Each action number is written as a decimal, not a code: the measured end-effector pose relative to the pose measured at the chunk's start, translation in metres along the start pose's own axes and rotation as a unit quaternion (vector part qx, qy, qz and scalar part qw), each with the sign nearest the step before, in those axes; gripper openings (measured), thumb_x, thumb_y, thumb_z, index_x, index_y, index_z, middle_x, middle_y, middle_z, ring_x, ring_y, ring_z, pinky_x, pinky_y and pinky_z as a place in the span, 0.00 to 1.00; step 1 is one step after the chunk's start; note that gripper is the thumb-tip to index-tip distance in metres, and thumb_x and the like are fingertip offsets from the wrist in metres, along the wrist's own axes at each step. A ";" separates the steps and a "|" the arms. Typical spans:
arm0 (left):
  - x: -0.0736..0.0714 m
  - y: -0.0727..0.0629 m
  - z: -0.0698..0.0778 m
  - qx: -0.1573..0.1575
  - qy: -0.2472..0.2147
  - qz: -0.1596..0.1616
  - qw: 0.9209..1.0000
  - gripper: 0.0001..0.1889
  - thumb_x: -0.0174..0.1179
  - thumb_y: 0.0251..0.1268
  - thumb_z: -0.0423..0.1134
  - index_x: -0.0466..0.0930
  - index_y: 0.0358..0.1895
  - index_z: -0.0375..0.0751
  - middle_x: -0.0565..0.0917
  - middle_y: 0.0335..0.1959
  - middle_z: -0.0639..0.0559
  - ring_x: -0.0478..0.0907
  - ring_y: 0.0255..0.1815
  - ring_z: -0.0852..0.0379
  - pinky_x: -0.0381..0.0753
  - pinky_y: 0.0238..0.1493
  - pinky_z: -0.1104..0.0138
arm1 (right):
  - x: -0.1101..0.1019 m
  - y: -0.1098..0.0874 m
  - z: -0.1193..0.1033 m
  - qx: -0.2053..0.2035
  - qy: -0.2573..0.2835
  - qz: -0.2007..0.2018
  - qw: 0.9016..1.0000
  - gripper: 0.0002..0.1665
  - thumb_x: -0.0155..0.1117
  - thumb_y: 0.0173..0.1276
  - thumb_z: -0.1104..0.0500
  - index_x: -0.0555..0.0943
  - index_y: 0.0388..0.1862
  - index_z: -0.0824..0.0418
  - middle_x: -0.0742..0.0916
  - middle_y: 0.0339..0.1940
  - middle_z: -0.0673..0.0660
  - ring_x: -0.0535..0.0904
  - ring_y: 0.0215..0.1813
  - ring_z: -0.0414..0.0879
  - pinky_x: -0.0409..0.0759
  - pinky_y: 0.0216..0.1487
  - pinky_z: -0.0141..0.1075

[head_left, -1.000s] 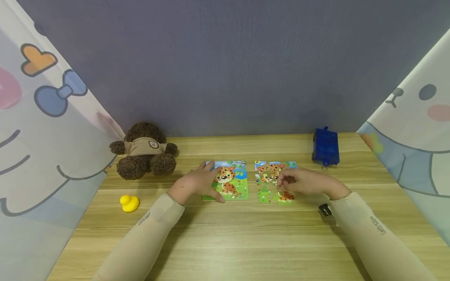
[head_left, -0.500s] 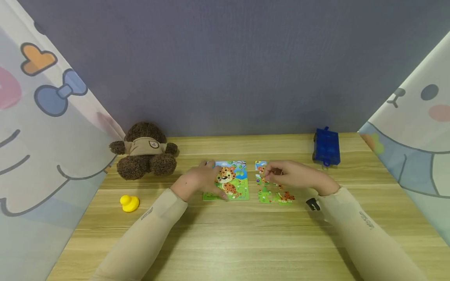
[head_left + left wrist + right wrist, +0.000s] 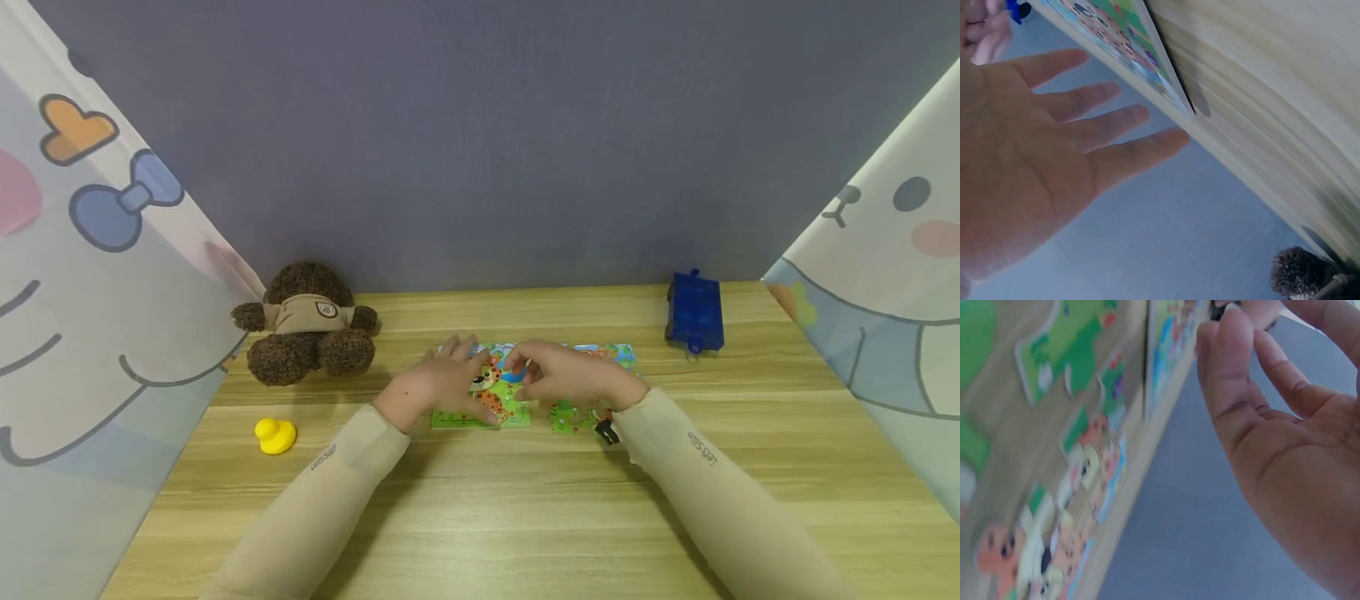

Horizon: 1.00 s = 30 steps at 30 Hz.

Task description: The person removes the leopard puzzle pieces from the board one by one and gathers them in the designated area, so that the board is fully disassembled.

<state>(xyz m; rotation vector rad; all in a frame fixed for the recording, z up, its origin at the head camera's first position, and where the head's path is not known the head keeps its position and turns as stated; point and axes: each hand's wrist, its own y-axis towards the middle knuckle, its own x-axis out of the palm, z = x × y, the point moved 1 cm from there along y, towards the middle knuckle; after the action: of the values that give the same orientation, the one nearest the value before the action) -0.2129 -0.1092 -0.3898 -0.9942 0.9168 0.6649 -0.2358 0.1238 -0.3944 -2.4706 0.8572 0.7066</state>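
My left hand is spread over the left part of a square leopard picture board; in the left wrist view its fingers are straight, beside the board's edge. Over the board's right side is my right hand, thumb and index bent toward each other. In the right wrist view the right index finger is curled, and its tip is at the frame's top; I cannot tell whether a piece is between the fingertips. Loose leopard puzzle pieces lie right of the board, partly hidden under the right forearm.
A brown plush bear sits at the table's back left, a yellow rubber duck in front of it. At the back right is a blue toy cart. A grey wall rises behind the wooden table.
My right hand has moved left, from over the loose puzzle pieces to over the picture board. My left hand has shifted slightly right, still over the board.
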 end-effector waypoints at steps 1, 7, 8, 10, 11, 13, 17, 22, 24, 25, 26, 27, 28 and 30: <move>0.001 0.001 0.001 0.000 0.004 0.001 1.000 0.64 0.71 0.58 0.74 0.48 0.89 0.49 0.39 0.92 0.41 0.34 0.92 0.33 0.47 0.87 0.30 | 0.003 0.003 0.000 0.012 0.003 -0.001 1.000 0.26 0.72 0.75 0.57 0.77 0.68 0.59 0.81 0.67 0.60 0.81 0.60 0.50 0.85 0.59 0.42; 0.002 0.004 0.003 0.001 0.022 -0.003 1.000 0.65 0.72 0.56 0.75 0.49 0.89 0.46 0.40 0.92 0.39 0.36 0.91 0.31 0.51 0.88 0.33 | 0.014 0.015 -0.002 0.040 -0.015 -0.004 0.999 0.28 0.76 0.70 0.60 0.80 0.68 0.55 0.81 0.67 0.54 0.78 0.63 0.50 0.81 0.66 0.46; 0.003 0.004 0.003 0.001 0.025 -0.004 1.000 0.65 0.72 0.56 0.75 0.49 0.89 0.46 0.41 0.92 0.39 0.37 0.91 0.31 0.51 0.88 0.33 | 0.015 0.017 -0.003 0.036 -0.021 -0.005 0.999 0.28 0.77 0.69 0.61 0.80 0.67 0.56 0.81 0.66 0.54 0.78 0.62 0.49 0.81 0.66 0.46; 0.003 0.005 0.003 0.001 0.030 -0.005 1.000 0.65 0.72 0.56 0.75 0.51 0.89 0.46 0.41 0.91 0.39 0.37 0.91 0.31 0.52 0.87 0.32 | 0.016 0.020 -0.004 0.024 -0.040 -0.008 0.999 0.27 0.77 0.68 0.61 0.81 0.64 0.57 0.82 0.63 0.55 0.78 0.60 0.50 0.81 0.64 0.45; 0.003 0.005 0.003 0.000 0.030 -0.005 1.000 0.65 0.73 0.55 0.75 0.51 0.88 0.46 0.42 0.91 0.39 0.38 0.91 0.30 0.52 0.87 0.32 | 0.017 0.022 -0.005 0.020 -0.049 -0.009 0.999 0.26 0.78 0.68 0.61 0.81 0.63 0.57 0.83 0.62 0.55 0.78 0.58 0.50 0.81 0.62 0.45; 0.003 0.006 0.003 -0.002 0.025 -0.005 1.000 0.65 0.74 0.54 0.74 0.53 0.88 0.46 0.42 0.91 0.38 0.39 0.91 0.30 0.53 0.87 0.32 | 0.018 0.025 -0.005 0.015 -0.066 -0.010 0.998 0.26 0.79 0.67 0.60 0.82 0.62 0.58 0.83 0.59 0.55 0.78 0.56 0.50 0.81 0.60 0.44; 0.004 0.007 0.003 -0.008 0.010 -0.008 1.000 0.65 0.76 0.53 0.72 0.53 0.88 0.45 0.44 0.91 0.36 0.40 0.91 0.29 0.55 0.86 0.32 | 0.021 0.030 -0.002 0.014 -0.089 -0.016 0.996 0.24 0.80 0.67 0.59 0.83 0.60 0.56 0.82 0.55 0.54 0.77 0.55 0.48 0.80 0.60 0.43; 0.004 0.008 0.004 -0.008 0.007 -0.005 1.000 0.64 0.77 0.53 0.71 0.55 0.87 0.44 0.46 0.90 0.34 0.43 0.90 0.27 0.58 0.85 0.32 | 0.022 0.032 -0.002 0.017 -0.095 -0.025 0.995 0.23 0.81 0.66 0.60 0.82 0.57 0.56 0.80 0.53 0.55 0.76 0.52 0.47 0.80 0.58 0.43; 0.004 0.008 0.004 -0.007 0.010 -0.004 1.000 0.64 0.77 0.53 0.71 0.55 0.87 0.44 0.46 0.90 0.34 0.43 0.90 0.26 0.59 0.85 0.32 | 0.023 0.031 -0.003 0.020 -0.095 -0.027 0.995 0.22 0.81 0.66 0.60 0.82 0.56 0.55 0.80 0.53 0.55 0.75 0.52 0.47 0.80 0.58 0.42; 0.004 0.009 0.004 -0.007 0.011 -0.004 1.000 0.64 0.77 0.53 0.71 0.56 0.87 0.43 0.47 0.90 0.33 0.44 0.90 0.26 0.60 0.85 0.32 | 0.023 0.031 -0.004 0.021 -0.094 -0.028 0.995 0.22 0.81 0.66 0.60 0.82 0.55 0.55 0.80 0.52 0.55 0.75 0.52 0.47 0.79 0.58 0.42; 0.004 0.009 0.004 -0.006 0.014 -0.004 1.000 0.64 0.77 0.53 0.71 0.56 0.87 0.44 0.47 0.90 0.33 0.44 0.90 0.26 0.60 0.84 0.33 | 0.023 0.030 -0.004 0.023 -0.094 -0.028 0.995 0.21 0.81 0.66 0.60 0.82 0.55 0.54 0.79 0.52 0.55 0.75 0.51 0.47 0.79 0.57 0.42; 0.004 0.009 0.004 -0.006 0.016 -0.003 1.000 0.64 0.77 0.53 0.71 0.56 0.87 0.44 0.47 0.90 0.33 0.44 0.90 0.26 0.60 0.84 0.33 | 0.023 0.030 -0.004 0.023 -0.095 -0.029 0.995 0.21 0.81 0.66 0.60 0.83 0.55 0.54 0.79 0.52 0.55 0.75 0.51 0.47 0.79 0.57 0.42; 0.004 0.009 0.004 -0.006 0.018 -0.003 1.000 0.64 0.77 0.53 0.71 0.56 0.87 0.44 0.47 0.90 0.33 0.44 0.89 0.26 0.61 0.84 0.33 | 0.023 0.030 -0.004 0.023 -0.097 -0.029 0.995 0.21 0.81 0.66 0.59 0.83 0.54 0.54 0.79 0.52 0.55 0.75 0.51 0.47 0.79 0.57 0.41; 0.004 0.009 0.004 -0.006 0.020 -0.001 1.000 0.64 0.77 0.53 0.71 0.56 0.87 0.45 0.48 0.90 0.33 0.45 0.89 0.26 0.61 0.84 0.33 | 0.023 0.031 -0.004 0.022 -0.103 -0.029 0.994 0.20 0.81 0.66 0.59 0.83 0.54 0.53 0.79 0.52 0.55 0.74 0.51 0.47 0.79 0.55 0.41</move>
<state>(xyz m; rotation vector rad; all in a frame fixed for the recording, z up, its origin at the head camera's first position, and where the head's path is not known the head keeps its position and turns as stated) -0.2166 -0.1014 -0.3960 -1.0226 0.9475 0.6517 -0.2391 0.0894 -0.4115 -2.3239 0.7143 0.8927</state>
